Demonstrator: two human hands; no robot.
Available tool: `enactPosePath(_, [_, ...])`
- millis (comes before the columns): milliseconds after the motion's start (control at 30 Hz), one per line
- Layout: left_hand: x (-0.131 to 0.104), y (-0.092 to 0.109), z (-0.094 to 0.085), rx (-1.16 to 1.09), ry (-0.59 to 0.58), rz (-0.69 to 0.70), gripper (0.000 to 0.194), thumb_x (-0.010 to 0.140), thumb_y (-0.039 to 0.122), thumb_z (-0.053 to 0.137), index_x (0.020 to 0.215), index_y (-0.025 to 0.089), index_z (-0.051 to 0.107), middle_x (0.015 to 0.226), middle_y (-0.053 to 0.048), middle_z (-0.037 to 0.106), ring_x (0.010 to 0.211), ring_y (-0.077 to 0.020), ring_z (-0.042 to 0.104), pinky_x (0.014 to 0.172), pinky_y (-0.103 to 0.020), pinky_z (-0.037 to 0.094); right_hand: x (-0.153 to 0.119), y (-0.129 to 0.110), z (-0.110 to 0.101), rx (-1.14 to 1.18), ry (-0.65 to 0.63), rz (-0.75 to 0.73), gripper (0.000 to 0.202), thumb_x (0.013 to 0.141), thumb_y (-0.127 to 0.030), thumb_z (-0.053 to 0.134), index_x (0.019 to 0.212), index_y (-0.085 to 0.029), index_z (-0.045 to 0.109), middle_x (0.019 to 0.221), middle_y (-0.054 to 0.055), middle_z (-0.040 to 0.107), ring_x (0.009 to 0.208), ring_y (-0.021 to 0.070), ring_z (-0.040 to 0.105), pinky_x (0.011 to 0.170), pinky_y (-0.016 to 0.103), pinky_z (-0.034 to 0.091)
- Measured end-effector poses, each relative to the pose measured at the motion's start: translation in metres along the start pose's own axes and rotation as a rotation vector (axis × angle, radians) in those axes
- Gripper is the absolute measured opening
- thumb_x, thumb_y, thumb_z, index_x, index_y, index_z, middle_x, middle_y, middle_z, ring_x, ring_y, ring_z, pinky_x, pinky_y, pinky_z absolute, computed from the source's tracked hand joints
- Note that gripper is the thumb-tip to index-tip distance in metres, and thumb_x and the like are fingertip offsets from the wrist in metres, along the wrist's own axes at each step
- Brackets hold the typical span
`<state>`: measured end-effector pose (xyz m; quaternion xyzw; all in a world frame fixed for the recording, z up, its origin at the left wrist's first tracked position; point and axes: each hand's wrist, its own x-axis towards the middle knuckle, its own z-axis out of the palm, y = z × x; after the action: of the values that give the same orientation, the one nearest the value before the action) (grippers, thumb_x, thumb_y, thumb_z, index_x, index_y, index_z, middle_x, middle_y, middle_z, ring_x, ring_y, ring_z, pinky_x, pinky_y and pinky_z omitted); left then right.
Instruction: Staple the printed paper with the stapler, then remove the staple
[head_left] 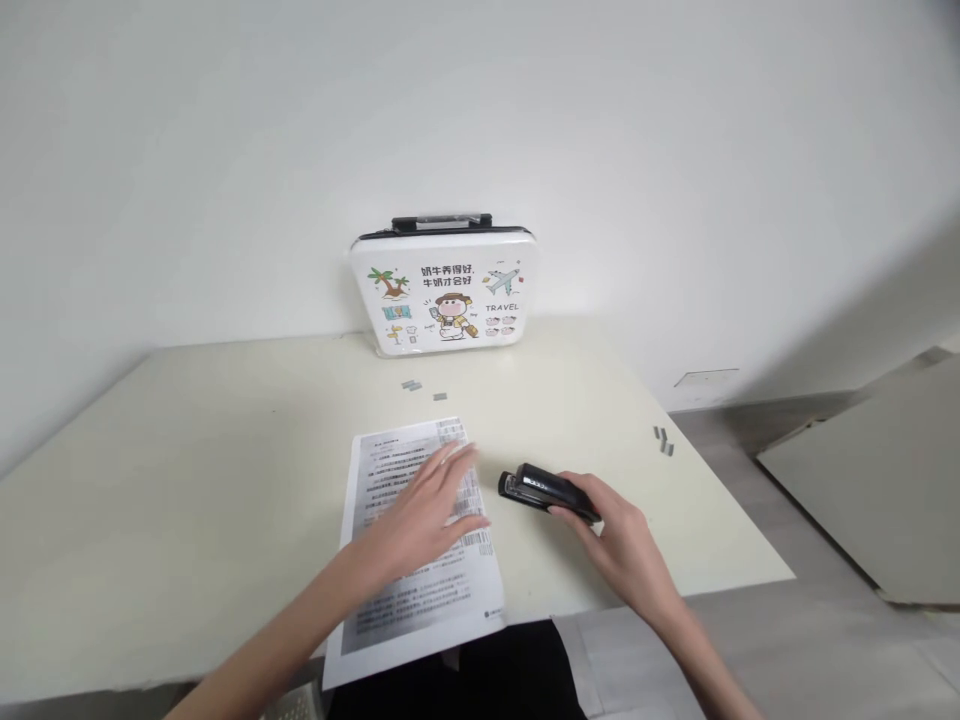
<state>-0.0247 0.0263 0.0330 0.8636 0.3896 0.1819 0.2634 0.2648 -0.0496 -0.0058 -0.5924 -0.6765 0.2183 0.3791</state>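
A printed sheet of paper [405, 590] lies on the table near its front edge, with its lower end reaching past that edge. Over its right half is my left hand [435, 500], fingers stretched out and apart, holding nothing; whether it touches the page I cannot tell. To the right of the paper, my right hand [619, 535] grips a black stapler [551, 488] by its rear end. The stapler's front points left toward the sheet, and a gap separates the two.
A white cartoon-printed case [450, 290] with a black handle stands upright against the wall. Several grey staple strips [412, 385] lie in front of it. More small strips [663, 440] are near the right edge of the table [187, 480]. Beyond that edge stands a pale panel-like object [870, 480].
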Motion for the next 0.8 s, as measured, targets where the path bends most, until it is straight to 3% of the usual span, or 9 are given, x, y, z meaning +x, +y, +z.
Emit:
enactPosePath(100, [-0.032,-0.044,0.006,0.032,-0.017,-0.116,0.073,0.1,0.055,0.065,0.166,0.035,0.037,0.176,-0.006,0.026,0.164,-0.0418,0.01,0.128,-0.065,0.021,0.002,0.022,-0.002,0.021,-0.065,0.01,0.032,0.105,-0.05,0.056,0.128,-0.029,0.062,0.121,0.009,0.074,0.104,0.0278,0.073,0.085,0.04,0.061])
enactPosePath(200, [-0.05,-0.072,0.0,0.034,0.002,-0.153,0.073,0.099,0.054,0.067,0.164,0.036,0.041,0.175,-0.003,0.027,0.164,-0.0408,0.009,0.13,-0.066,0.007,0.009,0.031,0.0,0.062,-0.119,0.015,0.033,0.103,-0.051,0.059,0.127,-0.029,0.065,0.125,0.008,0.075,0.109,0.0284,0.073,0.09,0.041,0.061])
enactPosePath(333, [-0.053,-0.087,-0.021,-0.036,0.008,-0.162,0.07,0.092,0.054,0.075,0.156,0.037,0.054,0.171,-0.002,0.037,0.163,-0.0407,0.015,0.131,-0.064,0.004,0.019,0.029,0.005,0.12,-0.168,0.022,0.034,0.102,-0.049,0.06,0.128,-0.028,0.066,0.128,0.007,0.074,0.113,0.0274,0.072,0.096,0.042,0.06])
enactPosePath(500, [-0.043,-0.075,-0.028,-0.133,0.083,-0.19,0.06,0.086,0.05,0.082,0.143,0.037,0.068,0.159,-0.004,0.055,0.161,-0.0418,0.024,0.131,-0.062,0.011,0.019,0.025,0.009,0.227,-0.113,0.111,0.038,0.105,-0.052,0.053,0.132,-0.028,0.066,0.133,0.008,0.074,0.123,0.0264,0.069,0.104,0.042,0.057])
enactPosePath(633, [-0.022,-0.046,-0.007,-0.18,0.056,-0.092,0.039,0.095,0.043,0.075,0.133,0.036,0.073,0.147,-0.003,0.066,0.156,-0.0371,0.037,0.13,-0.056,0.025,0.013,0.025,0.013,0.29,0.068,0.254,0.043,0.11,-0.054,0.041,0.127,-0.024,0.067,0.127,0.009,0.075,0.12,0.0251,0.07,0.107,0.042,0.054])
enactPosePath(800, [0.01,-0.025,0.022,-0.074,0.025,0.045,0.032,0.101,0.035,0.066,0.133,0.032,0.07,0.14,-0.006,0.069,0.149,-0.034,0.047,0.123,-0.056,0.037,0.011,0.023,0.021,0.282,0.104,0.249,0.045,0.11,-0.053,0.039,0.13,-0.022,0.065,0.13,0.012,0.073,0.121,0.0261,0.068,0.109,0.044,0.052])
